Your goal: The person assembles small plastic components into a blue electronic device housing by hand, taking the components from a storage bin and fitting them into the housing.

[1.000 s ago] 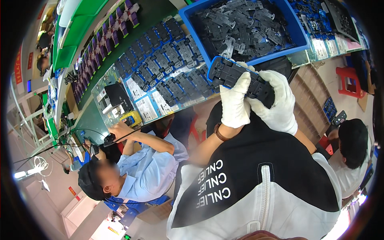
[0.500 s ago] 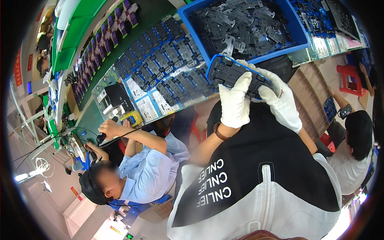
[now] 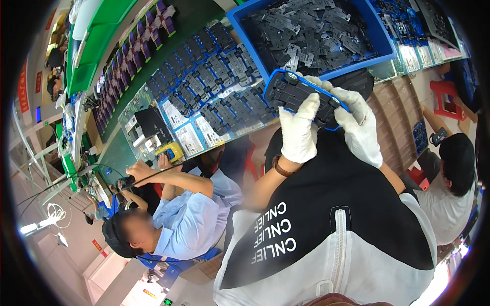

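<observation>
A toy car [image 3: 293, 96] with a black chassis and blue body edge is held underside up, in front of the blue bin. White-gloved, my left hand [image 3: 300, 130] grips its near side, the thumb pressed on the chassis. My right hand [image 3: 361, 127], gloved too, is closed around the car's right end, its fingertips partly hidden behind the car. Inside the blue bin [image 3: 357, 69] lies a heap of loose black chassis plates [image 3: 306, 35]. To the left, rows of overturned toy cars [image 3: 217, 71] rest on the bench.
Purple parts [image 3: 122, 66] line the green bench surface further left. A co-worker in a light blue shirt [image 3: 196, 219] sits at left, holding a dark tool near a yellow device [image 3: 171, 151]. Another person [image 3: 449, 204] sits at right, beside brown cardboard [image 3: 390, 115] and a red stool [image 3: 446, 99].
My right hand has shifted slightly on the car, and more of the car's blue edge shows at its right end. The co-worker at left has lowered the hand with the tool.
</observation>
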`<state>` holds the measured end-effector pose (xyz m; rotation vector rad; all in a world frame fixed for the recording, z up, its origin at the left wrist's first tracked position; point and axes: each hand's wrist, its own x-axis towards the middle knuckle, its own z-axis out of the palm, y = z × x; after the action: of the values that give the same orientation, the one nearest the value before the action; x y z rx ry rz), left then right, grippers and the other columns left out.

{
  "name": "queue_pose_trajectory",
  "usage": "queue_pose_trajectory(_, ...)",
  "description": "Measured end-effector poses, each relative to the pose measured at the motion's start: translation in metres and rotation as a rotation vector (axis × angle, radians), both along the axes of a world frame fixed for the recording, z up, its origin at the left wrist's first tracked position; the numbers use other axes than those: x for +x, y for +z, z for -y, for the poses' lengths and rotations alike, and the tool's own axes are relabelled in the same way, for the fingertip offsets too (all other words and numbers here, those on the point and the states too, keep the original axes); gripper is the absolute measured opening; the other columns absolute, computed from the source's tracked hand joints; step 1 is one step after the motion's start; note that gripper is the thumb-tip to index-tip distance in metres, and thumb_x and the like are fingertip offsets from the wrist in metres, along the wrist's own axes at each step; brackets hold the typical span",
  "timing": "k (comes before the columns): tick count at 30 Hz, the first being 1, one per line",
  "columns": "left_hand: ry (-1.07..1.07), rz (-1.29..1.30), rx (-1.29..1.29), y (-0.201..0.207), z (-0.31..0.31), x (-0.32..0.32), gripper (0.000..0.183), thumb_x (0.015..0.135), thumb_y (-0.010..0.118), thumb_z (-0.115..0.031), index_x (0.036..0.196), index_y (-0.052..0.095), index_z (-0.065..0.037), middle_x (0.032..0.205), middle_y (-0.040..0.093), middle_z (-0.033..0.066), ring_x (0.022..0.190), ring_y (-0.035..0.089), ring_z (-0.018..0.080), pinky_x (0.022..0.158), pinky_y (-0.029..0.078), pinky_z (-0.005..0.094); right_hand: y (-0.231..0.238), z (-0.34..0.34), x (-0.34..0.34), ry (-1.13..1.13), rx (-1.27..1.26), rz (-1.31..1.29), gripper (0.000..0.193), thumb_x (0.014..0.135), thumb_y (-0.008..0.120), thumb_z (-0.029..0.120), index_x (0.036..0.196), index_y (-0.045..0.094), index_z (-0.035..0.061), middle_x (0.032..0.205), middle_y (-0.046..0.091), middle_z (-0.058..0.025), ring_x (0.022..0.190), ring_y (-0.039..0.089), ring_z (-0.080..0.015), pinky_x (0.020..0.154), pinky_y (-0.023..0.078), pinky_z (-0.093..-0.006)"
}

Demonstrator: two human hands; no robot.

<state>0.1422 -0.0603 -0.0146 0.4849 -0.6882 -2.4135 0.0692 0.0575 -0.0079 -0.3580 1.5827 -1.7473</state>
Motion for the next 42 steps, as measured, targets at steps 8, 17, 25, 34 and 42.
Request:
queue_pose_trajectory(8,0.008,0.084,0.118,0.003,0.012,0.006,0.042,0.092,0.062,-0.027,0.127,0.044,-0.011,0.12,0.057,0.0115,0.112,0.058,0.0252,0.094,0.049,0.0425,0.004,0.012,0.007,-0.014,-0.083,0.06,0.058,0.086,0.07,0.022,0.132,0.046,-0.003,0.116,0.059,-0.0074,0.098,0.054,-0.0106,0.088,0.043,-0.0259)
queue_pose_trajectory(17,0.179,0.25,0.039,-0.016,0.053,0.05,0.031,0.097,0.055,-0.024,0.125,0.048,-0.013,0.111,0.058,0.0027,0.104,0.058,0.0176,0.091,0.049,0.0362,0.002,0.006,0.004,0.109,0.087,-0.181,0.056,0.087,0.067,0.018,0.135,0.045,-0.0007,0.124,0.056,-0.0119,0.109,0.057,-0.0197,0.097,0.042,-0.032)
queue_pose_trajectory(25,0.732,0.971,-0.207,-0.136,0.176,0.209,0.052,0.099,0.047,-0.023,0.144,0.032,-0.001,0.135,0.047,0.0116,0.119,0.048,0.0228,0.101,0.037,0.034,-0.008,-0.054,-0.048,-0.105,0.411,-0.342,0.031,0.094,0.056,0.008,0.124,0.057,0.0001,0.115,0.062,-0.0092,0.105,0.058,-0.0156,0.094,0.044,-0.0276)
queue_pose_trajectory(34,0.498,0.997,-0.149,-0.229,0.211,0.26,0.051,0.095,0.056,-0.031,0.134,0.048,0.0,0.134,0.05,0.01,0.119,0.047,0.0247,0.102,0.037,0.0359,-0.029,-0.09,-0.082,-0.219,0.628,-0.782,0.022,0.089,0.061,0.007,0.108,0.063,-0.0023,0.102,0.065,-0.0114,0.096,0.062,-0.0208,0.088,0.047,-0.0308)
queue_pose_trajectory(42,0.453,1.669,-0.919,-0.256,0.235,0.275,0.042,0.097,0.045,-0.025,0.123,0.055,0.007,0.121,0.059,0.0249,0.106,0.057,0.0373,0.095,0.042,0.0369,-0.107,-0.143,-0.2,-0.372,0.445,-0.228,0.028,0.093,0.058,0.02,0.117,0.06,0.0041,0.094,0.061,0.001,0.083,0.057,-0.0092,0.073,0.047,-0.0233)
